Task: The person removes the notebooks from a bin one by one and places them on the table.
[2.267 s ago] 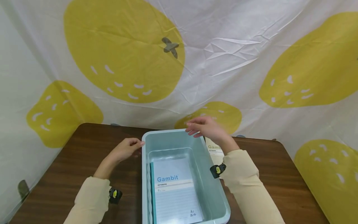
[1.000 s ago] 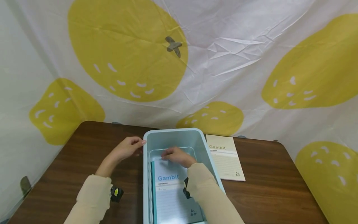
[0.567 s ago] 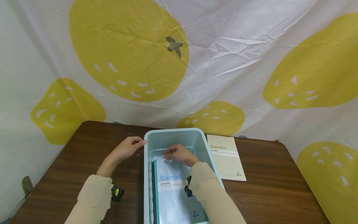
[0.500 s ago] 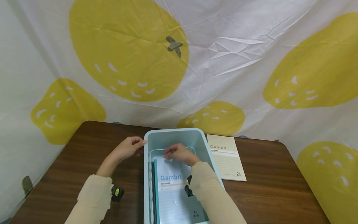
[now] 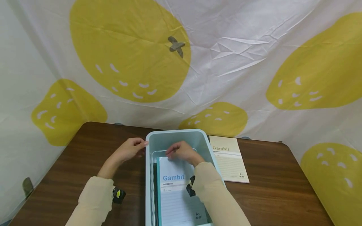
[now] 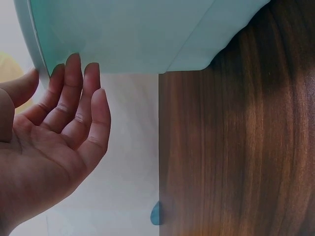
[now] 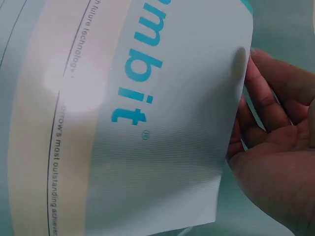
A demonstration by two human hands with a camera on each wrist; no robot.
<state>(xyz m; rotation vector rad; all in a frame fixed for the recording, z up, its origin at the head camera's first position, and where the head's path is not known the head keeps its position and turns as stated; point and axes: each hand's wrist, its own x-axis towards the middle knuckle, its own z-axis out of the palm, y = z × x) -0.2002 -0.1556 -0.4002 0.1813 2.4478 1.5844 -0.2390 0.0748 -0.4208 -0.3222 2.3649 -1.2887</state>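
A light blue-green plastic bin (image 5: 149,188) stands on the table. My left hand (image 5: 128,150) holds its far left rim, the thumb on the rim and the fingers under it against the outer wall (image 6: 123,34). Inside the bin, my right hand (image 5: 183,153) grips the far edge of a blue-white "Gambit" notebook (image 5: 175,194) with a teal spine. That edge is raised, and in the right wrist view the fingers (image 7: 263,101) go behind the cover. A dark strip shows beside the spine; whether it is shadow or another notebook, I cannot tell.
A cream "Gambit" notebook (image 5: 230,160) lies right of the bin on the dark wooden table (image 5: 277,188). A white cloth with yellow fruit prints (image 5: 226,62) hangs behind the table.
My right hand went from the bin's far right rim down inside to the notebook, took its far edge and lifted it slightly. The left hand stays at the rim.
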